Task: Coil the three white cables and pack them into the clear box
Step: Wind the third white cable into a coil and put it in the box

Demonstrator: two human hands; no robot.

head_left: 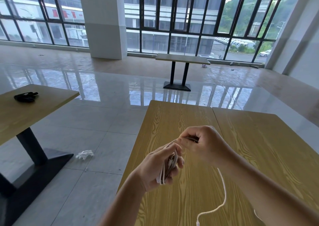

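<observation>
My left hand is closed around a bundle of white cable wound in several loops, held above the wooden table. My right hand sits just above and to the right of it, pinching the same cable near the top of the loops. A loose tail of the white cable hangs down from under my right wrist and curls toward the near edge, ending in a small plug. No clear box is in view, and no other cable shows.
The table's left edge runs beside open tiled floor. A second table at the left carries a black object. A white crumpled thing lies on the floor. A third table stands far back by the windows.
</observation>
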